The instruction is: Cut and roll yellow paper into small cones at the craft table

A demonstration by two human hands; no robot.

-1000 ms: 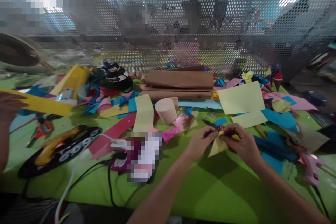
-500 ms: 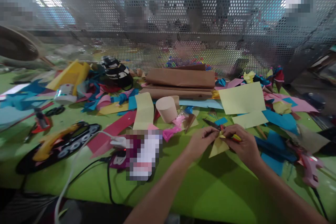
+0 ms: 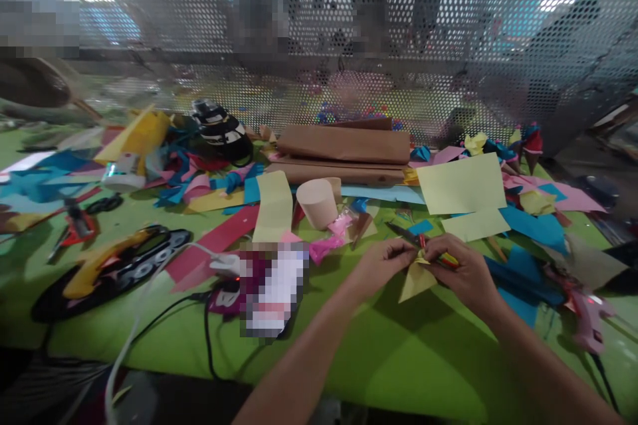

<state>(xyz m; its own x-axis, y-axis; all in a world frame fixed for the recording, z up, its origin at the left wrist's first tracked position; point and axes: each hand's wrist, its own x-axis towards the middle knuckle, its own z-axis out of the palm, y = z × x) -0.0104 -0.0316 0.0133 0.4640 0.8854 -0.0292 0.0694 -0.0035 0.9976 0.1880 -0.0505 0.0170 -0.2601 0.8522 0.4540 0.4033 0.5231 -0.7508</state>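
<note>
A small piece of yellow paper (image 3: 416,282), pinched together at its top and flaring downward, is between my two hands over the green table. My left hand (image 3: 379,267) is closed, thumb and forefinger at the pinched top. From the other side, my right hand (image 3: 461,269) closes its fingertips on the same gathered part. Just behind the fingers is a pair of scissors (image 3: 406,232) with dark blades pointing to the far left. Its red and yellow handle is partly covered by my right hand; I cannot make out whether the hand touches it.
Folded brown paper (image 3: 343,145) and a paper roll (image 3: 316,202) stand beyond my hands. Yellow sheets (image 3: 461,182) lie at the back right. A pink glue gun (image 3: 588,319) is at the right; a phone (image 3: 276,292) and a white cable (image 3: 134,319) lie left, on the green table (image 3: 399,358).
The camera view has shifted slightly. Both hands keep their pinch on the yellow paper, and its lower part has swung a little to the right.
</note>
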